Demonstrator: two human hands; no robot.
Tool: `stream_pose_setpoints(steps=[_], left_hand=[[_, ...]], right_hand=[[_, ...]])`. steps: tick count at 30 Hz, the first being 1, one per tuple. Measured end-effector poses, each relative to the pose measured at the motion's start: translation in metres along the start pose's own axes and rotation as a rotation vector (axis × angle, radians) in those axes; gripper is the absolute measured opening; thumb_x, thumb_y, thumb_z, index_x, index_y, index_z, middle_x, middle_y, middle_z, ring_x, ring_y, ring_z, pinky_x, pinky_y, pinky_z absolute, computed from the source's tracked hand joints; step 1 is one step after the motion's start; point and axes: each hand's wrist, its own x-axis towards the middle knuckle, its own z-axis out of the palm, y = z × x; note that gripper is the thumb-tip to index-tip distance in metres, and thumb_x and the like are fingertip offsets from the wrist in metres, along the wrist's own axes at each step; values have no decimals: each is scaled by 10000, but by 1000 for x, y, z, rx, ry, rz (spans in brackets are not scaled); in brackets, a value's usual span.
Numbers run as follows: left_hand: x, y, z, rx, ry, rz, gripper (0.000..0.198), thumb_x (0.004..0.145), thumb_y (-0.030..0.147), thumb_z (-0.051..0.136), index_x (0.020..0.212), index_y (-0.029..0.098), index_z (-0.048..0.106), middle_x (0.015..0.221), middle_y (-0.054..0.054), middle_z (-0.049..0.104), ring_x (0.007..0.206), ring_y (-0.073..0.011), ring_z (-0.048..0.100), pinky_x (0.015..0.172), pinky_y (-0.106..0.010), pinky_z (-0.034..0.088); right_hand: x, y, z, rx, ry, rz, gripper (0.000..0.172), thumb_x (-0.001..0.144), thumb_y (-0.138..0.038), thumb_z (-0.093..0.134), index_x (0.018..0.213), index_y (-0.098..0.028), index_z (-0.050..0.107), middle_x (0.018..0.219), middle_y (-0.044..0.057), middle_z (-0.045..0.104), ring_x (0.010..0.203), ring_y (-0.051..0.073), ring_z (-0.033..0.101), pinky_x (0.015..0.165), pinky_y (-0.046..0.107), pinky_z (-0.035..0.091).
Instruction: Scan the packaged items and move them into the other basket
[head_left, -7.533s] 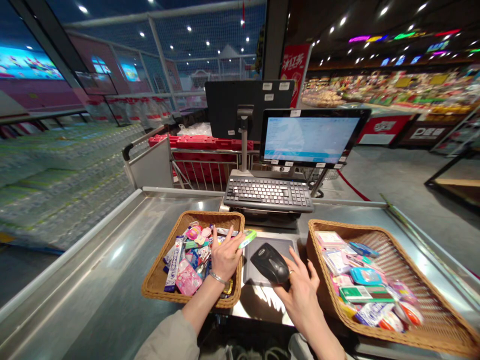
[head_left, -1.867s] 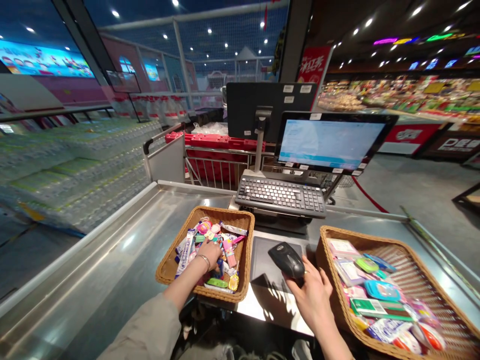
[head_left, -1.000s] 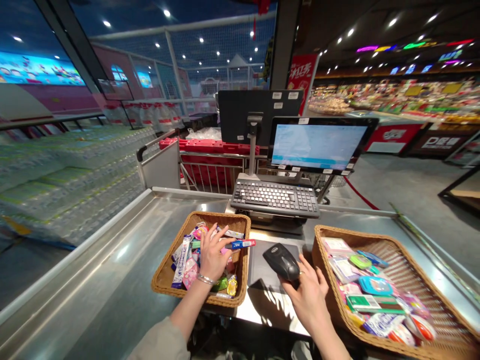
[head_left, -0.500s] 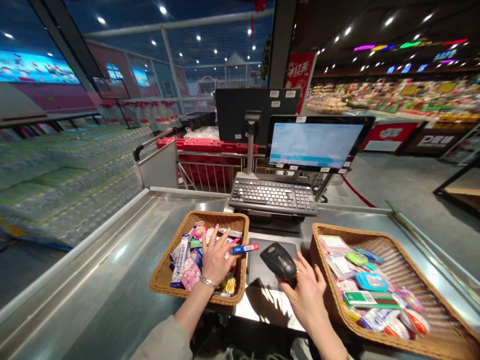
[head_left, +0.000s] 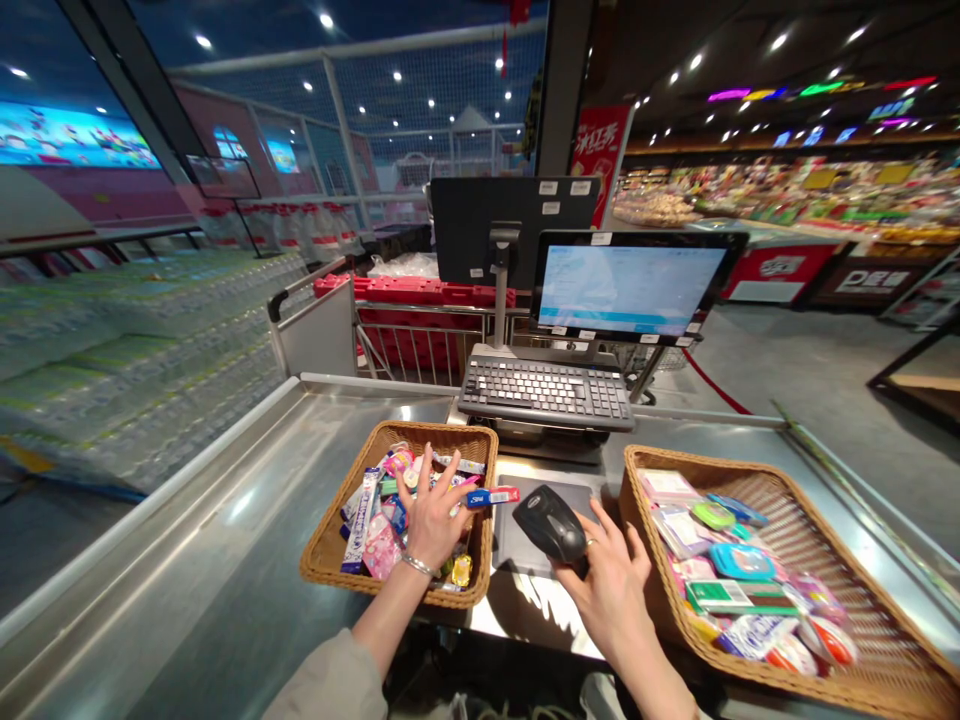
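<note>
My left hand point(head_left: 433, 522) hangs over a wicker basket point(head_left: 427, 428) of mixed small packaged goods, pinching a small blue-and-red packet point(head_left: 491, 496) in its fingertips. My right hand point(head_left: 611, 592) is closed around a black handheld barcode scanner point(head_left: 550, 524), whose head tilts toward that packet. The two stand a short gap apart. Under the scanner lies a dark pad point(head_left: 577, 490). A second wicker basket point(head_left: 701, 462) with flat packaged goods sits just right of my right hand.
A keyboard point(head_left: 546, 392) and a till monitor point(head_left: 628, 288) stand beyond the baskets on a steel checkout counter point(head_left: 202, 500). Behind them is a red-trimmed shopping cart point(head_left: 420, 340). Stacked bottled water point(head_left: 127, 370) lies left of the counter, and store shelves fill the far right.
The packet has shifted slightly toward the scanner in my left fingers. My right hand has tilted the scanner's head left and down toward it.
</note>
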Motion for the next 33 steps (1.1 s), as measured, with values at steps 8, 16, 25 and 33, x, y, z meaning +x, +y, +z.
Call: stream_pose_setpoints(steps=[8,16,25,33], left_hand=[[3,2,2,-27,72,12,203,838,304,641,1001,372,739,1438,44,521,1487,-373,134,1115,-736,-94],[5,3,9,-125,273,59,291,808,154,636,963,378,739,1385,54,565,1484,-335,175,1120,-722,-105],[8,6,6,-132,296,74,209,797,232,692,954,357,747,1352,17,598,1478,-348,188,1117,-700,-164],[10,7,5,-158,301,77,180,795,259,690,936,354,746,1327,13,620,1464,-354,236,1114,-717,-123]], right_hand=[[0,2,2,-9,-28,-4,240,773,-273,559,982,-257,675,1249,45,664,1352,302,430,1113,582,138],[0,2,1,-32,-14,-33,266,755,-210,545,986,-257,669,1241,35,669,1347,309,439,1099,600,162],[1,3,3,-21,-20,-26,233,781,-240,559,986,-263,668,1237,35,670,1346,312,445,1100,609,172],[1,3,3,-6,-26,-17,235,794,-244,546,997,-260,661,1249,36,663,1349,311,442,1101,612,167]])
